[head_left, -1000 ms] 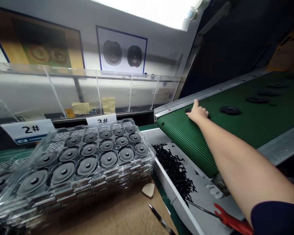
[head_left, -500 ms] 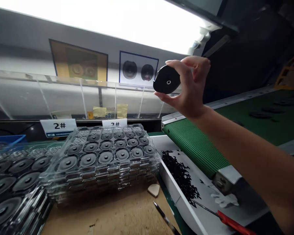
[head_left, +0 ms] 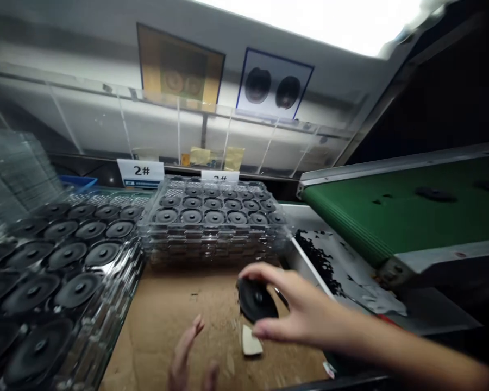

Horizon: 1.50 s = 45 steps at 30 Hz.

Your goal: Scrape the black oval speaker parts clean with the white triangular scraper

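Observation:
My right hand (head_left: 293, 309) grips a black oval speaker part (head_left: 256, 300) by its edges, thumb below and fingers on top, above the brown cardboard (head_left: 167, 304). My left hand (head_left: 181, 355) comes in from the bottom edge, blurred, its visible fingers apart with nothing between them. Under the right thumb lies a cream-coloured wedge-shaped piece (head_left: 251, 341). Behind the hands stands a stack of clear plastic trays (head_left: 212, 233), its top one holding several similar black parts. More such parts fill the clear trays (head_left: 118, 271) at the left.
At the right, a green conveyor belt (head_left: 362, 201) carries a few black parts. A white bin (head_left: 307, 263) of small black scraps stands beside it. Clear trays (head_left: 20, 174) stand tilted at far left. Divided clear bins (head_left: 155, 125) run along the back wall.
My right hand has brought the speaker part from high near the lamp down over the cardboard. My left hand has come into view. The view has shifted, showing more of the left trays.

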Available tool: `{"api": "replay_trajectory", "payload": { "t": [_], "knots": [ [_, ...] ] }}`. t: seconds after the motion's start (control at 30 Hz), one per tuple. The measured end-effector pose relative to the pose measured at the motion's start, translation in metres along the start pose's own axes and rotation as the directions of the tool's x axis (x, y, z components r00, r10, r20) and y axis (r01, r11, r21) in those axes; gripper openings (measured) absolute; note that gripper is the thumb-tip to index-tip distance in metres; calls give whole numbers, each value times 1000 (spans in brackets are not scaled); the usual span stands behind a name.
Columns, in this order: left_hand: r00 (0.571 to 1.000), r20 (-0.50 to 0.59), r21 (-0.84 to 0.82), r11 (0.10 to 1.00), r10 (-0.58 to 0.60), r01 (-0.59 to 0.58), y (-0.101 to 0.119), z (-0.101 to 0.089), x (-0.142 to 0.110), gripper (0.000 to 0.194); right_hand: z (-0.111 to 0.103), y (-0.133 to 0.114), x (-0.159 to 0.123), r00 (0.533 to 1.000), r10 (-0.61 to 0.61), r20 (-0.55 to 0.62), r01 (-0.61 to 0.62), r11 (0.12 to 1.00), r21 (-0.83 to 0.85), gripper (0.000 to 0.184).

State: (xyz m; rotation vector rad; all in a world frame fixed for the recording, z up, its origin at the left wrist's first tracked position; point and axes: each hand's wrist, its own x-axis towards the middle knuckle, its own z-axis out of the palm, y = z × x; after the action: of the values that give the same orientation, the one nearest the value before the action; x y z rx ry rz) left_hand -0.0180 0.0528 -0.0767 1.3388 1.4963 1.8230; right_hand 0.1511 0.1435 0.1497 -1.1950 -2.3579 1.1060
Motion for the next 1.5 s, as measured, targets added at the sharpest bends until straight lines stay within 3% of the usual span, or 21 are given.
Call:
{"api": "replay_trajectory", "payload": {
  "t": [0.03, 0.1, 0.17, 0.27, 0.33, 0.43, 0.5, 0.57, 0.63, 0.7, 0.77, 0.87, 1.0, 1.17, 1.27, 1.33, 1.43, 1.5],
  "knots": [
    [992, 52, -45, 992, 116, -114, 9, 1, -7, 45, 27, 14, -7, 995, 51, 81, -64, 984, 169, 56],
    [951, 173, -46, 966, 258, -254, 25, 1, -17, 48, 78, 41, -19, 983, 75, 165, -146, 867, 477, 63],
    [920, 289, -13, 962, 266, -274, 33, -3, -23, 44, 122, 61, -29, 977, 81, 200, -199, 695, 691, 73],
    [912, 376, 13, 984, 162, -180, 36, -14, -28, 46, 167, 73, -42, 964, 148, 222, -267, 518, 813, 81],
    [912, 403, 4, 997, 75, -83, 34, -23, -32, 47, 183, 73, -47, 959, 205, 197, -279, 561, 779, 80],
    [899, 405, -50, 978, -164, 201, 31, -34, -36, 48, 184, 78, -50, 966, 231, 116, -256, 792, 554, 84],
    [823, 378, -180, 838, -424, 515, 31, -39, -33, 51, 176, 93, -49, 956, 290, 38, -279, 868, 410, 82],
    [658, 403, -380, 538, -636, 752, 33, -43, -26, 53, 165, 114, -45, 907, 409, -101, -359, 876, 322, 69],
    [511, 492, -515, 238, -704, 824, 35, -45, -17, 51, 160, 136, -41, 835, 486, -258, -438, 871, 222, 55],
    [440, 561, -560, 71, -701, 826, 37, -46, -11, 47, 164, 152, -38, 798, 486, -355, -465, 873, 148, 45],
    [431, 582, -587, 11, -690, 810, 38, -47, -7, 47, 175, 160, -35, 805, 441, -398, -437, 893, 107, 36],
    [442, 562, -615, 4, -699, 789, 40, -46, -5, 52, 192, 162, -30, 834, 349, -427, -351, 933, 77, 31],
    [432, 541, -610, 17, -722, 792, 44, -43, -1, 52, 182, 152, -15, 884, 240, -401, -233, 970, 67, 27],
    [457, 490, -567, 127, -742, 814, 52, -32, 2, 59, 142, 87, -6, 915, 121, -386, -75, 988, 132, 22],
    [462, 489, -534, 164, -740, 829, 59, -26, 3, 56, 135, 42, -14, 906, -137, -400, 192, 976, 101, 23],
    [459, 485, -530, 167, -744, 832, 64, -24, 4, 54, 135, 26, -21, 919, -255, -299, 296, 950, 97, 24],
    [468, 460, -532, 187, -754, 825, 73, -19, 3, 57, 134, 20, -24, 961, -231, -149, 249, 962, 109, 22],
    [458, 493, -504, 187, -740, 843, 79, -14, 2, 48, 134, 21, -24, 938, -213, -274, 234, 971, 47, 22]
  ]
}}
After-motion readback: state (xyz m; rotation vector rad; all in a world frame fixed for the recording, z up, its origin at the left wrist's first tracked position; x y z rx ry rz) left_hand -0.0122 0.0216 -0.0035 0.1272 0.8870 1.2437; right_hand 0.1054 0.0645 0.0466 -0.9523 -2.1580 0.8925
